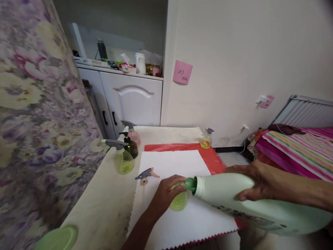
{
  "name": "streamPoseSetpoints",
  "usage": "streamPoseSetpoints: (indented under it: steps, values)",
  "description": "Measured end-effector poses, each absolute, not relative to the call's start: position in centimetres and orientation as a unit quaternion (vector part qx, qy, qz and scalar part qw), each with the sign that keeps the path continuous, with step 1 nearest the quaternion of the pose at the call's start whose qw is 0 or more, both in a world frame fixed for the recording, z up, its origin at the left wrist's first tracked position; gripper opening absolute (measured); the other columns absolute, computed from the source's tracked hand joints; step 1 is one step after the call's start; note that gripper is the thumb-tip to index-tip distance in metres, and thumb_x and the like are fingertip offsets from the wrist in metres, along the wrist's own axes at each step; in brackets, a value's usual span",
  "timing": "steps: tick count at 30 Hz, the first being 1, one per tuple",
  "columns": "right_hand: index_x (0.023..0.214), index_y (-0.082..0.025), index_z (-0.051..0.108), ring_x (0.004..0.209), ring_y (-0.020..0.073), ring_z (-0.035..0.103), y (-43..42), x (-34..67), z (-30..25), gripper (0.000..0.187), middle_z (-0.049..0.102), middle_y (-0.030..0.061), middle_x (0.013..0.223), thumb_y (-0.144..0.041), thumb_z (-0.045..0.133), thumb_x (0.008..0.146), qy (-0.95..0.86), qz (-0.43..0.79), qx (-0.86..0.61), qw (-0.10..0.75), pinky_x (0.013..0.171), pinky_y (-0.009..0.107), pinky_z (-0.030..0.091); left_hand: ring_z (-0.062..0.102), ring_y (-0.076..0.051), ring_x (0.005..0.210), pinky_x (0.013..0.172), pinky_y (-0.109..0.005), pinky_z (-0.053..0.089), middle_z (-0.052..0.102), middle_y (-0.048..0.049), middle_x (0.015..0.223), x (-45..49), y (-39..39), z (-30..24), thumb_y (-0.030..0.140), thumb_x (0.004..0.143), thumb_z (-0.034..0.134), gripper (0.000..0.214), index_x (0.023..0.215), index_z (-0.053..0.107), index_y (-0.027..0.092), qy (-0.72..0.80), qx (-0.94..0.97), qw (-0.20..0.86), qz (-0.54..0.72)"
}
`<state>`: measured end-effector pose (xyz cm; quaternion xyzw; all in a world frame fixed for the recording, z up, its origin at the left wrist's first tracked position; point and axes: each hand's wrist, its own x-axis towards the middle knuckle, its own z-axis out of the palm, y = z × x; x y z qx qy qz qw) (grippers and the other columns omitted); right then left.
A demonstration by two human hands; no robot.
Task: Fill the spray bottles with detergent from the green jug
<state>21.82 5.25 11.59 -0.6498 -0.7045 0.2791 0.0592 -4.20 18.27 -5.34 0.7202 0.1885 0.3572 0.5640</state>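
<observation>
My left hand is wrapped round the neck of a small yellow-green clear bottle, which stands on a white sheet. In my right hand is a big pale green jug, tipped onto its side. Its green spout reaches the small bottle's mouth, close to my left fingers; whether liquid runs out I cannot tell. A loose grey and peach spray head lies on the white sheet, left of my left hand.
At the table's left stand a green spray bottle, a dark pump bottle and a pink spray bottle. A yellow spray bottle is at the back right. Red plastic lies under the sheet. A green lid shows lower left.
</observation>
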Motion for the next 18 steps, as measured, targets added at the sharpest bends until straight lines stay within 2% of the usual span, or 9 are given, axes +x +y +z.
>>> streamPoseSetpoints:
  steps: [7, 12, 16, 18]
  values:
    - [0.115, -0.024, 0.063, 0.076, 0.0224, 0.068, 5.53, 21.66, 11.79, 0.046, 0.073, 0.0027, 0.087, -0.039, 0.072, 0.072, -0.705, 0.276, -0.651, 0.054, 0.06, 0.021, 0.048, 0.063, -0.022, 0.094, 0.086, -0.031, 0.045, 0.071, -0.0061, 0.098, -4.25, 18.19, -5.22, 0.03, 0.084, 0.062, 0.02, 0.1, 0.072, 0.02, 0.193, 0.724, 0.559, 0.356]
    - [0.113, -0.026, 0.063, 0.075, 0.0213, 0.068, 5.59, 21.44, 12.14, 0.041, 0.073, 0.001, 0.087, -0.04, 0.071, 0.075, -0.715, 0.271, -0.643, 0.039, 0.06, 0.021, 0.048, 0.064, -0.022, 0.094, 0.086, -0.031, 0.045, 0.071, -0.0059, 0.097, -4.23, 18.28, -5.41, 0.032, 0.084, 0.062, 0.021, 0.1, 0.072, 0.021, 0.192, 0.729, 0.552, 0.357]
    - [0.118, -0.025, 0.061, 0.074, 0.0217, 0.069, 5.49, 21.52, 12.24, 0.046, 0.073, 0.0024, 0.087, -0.039, 0.071, 0.075, -0.714, 0.278, -0.64, 0.047, 0.058, 0.021, 0.047, 0.063, -0.022, 0.094, 0.086, -0.031, 0.046, 0.071, -0.0063, 0.099, -4.21, 18.28, -5.49, 0.032, 0.084, 0.062, 0.022, 0.1, 0.072, 0.02, 0.194, 0.73, 0.548, 0.359]
    - [0.115, -0.025, 0.064, 0.071, 0.0211, 0.069, 5.44, 21.55, 12.2, 0.046, 0.074, 0.0014, 0.083, -0.041, 0.073, 0.072, -0.714, 0.265, -0.645, 0.068, 0.055, 0.02, 0.047, 0.064, -0.022, 0.094, 0.086, -0.031, 0.045, 0.071, -0.006, 0.099, -4.21, 18.27, -5.48, 0.031, 0.084, 0.062, 0.022, 0.101, 0.071, 0.021, 0.193, 0.73, 0.55, 0.357]
